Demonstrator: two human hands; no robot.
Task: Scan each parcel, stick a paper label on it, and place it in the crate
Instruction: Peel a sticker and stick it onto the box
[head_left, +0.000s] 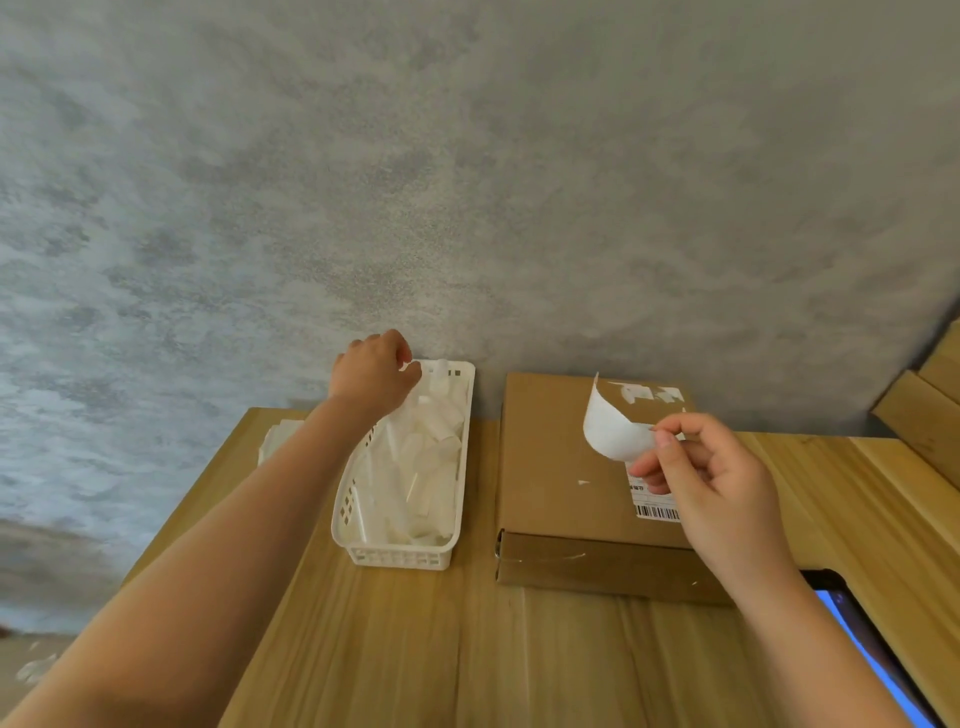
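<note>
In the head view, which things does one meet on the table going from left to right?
White paper stack → left hand → white basket → cardboard parcel → curled paper label → right hand → dark tablet at the right edge.

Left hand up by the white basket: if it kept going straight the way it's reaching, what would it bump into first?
Probably the gray wall. The left hand reaches over the far end of the white basket, which sits right against that wall, so little seems to lie between. Depth is hard to judge here.
</note>
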